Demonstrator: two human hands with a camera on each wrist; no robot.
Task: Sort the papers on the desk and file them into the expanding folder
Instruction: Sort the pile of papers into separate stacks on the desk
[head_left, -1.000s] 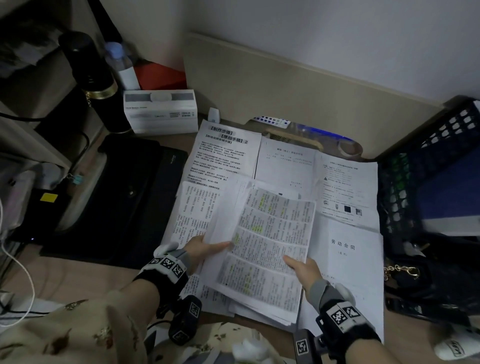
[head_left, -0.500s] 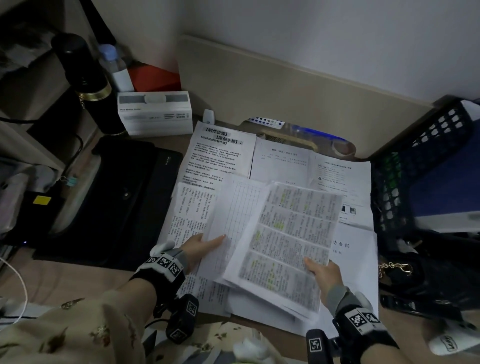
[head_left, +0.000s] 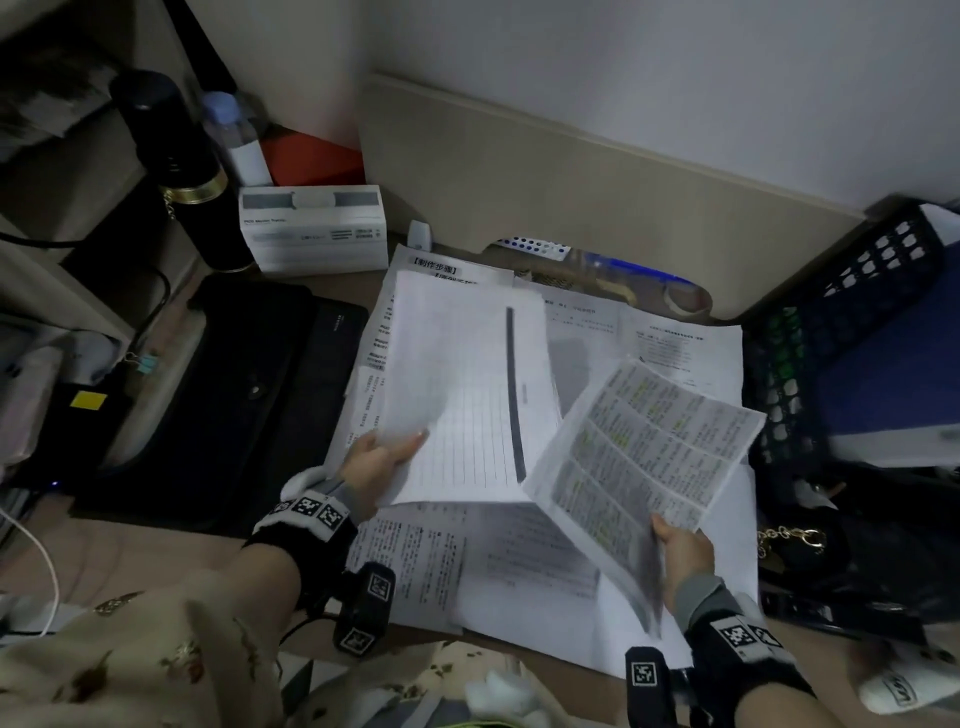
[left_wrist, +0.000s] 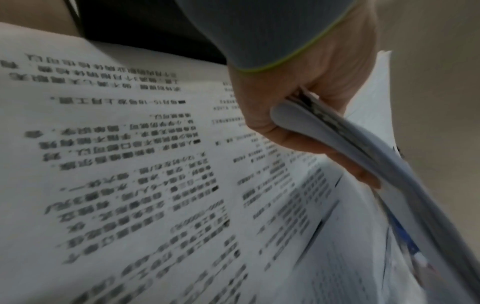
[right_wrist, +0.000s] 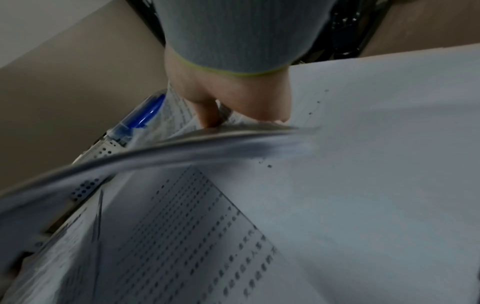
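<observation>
pinching ruled sheets (head_left: 462, 395), l hand (head_left: 371, 467); r hand (head_left: 683, 556) fingers grip, seemingly, highlighted pages (head_left: 649, 447).

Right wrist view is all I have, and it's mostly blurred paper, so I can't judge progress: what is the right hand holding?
Observer: The right hand pinches the bottom edge of the yellow-highlighted printed sheets, lifted off the pile.
Operator: And the left?
Observer: The left hand grips a ruled form, raised separately.
Operator: Folder open yet?
Observer: The black folder lies flat on the desk, left of the papers, and looks closed.
</observation>
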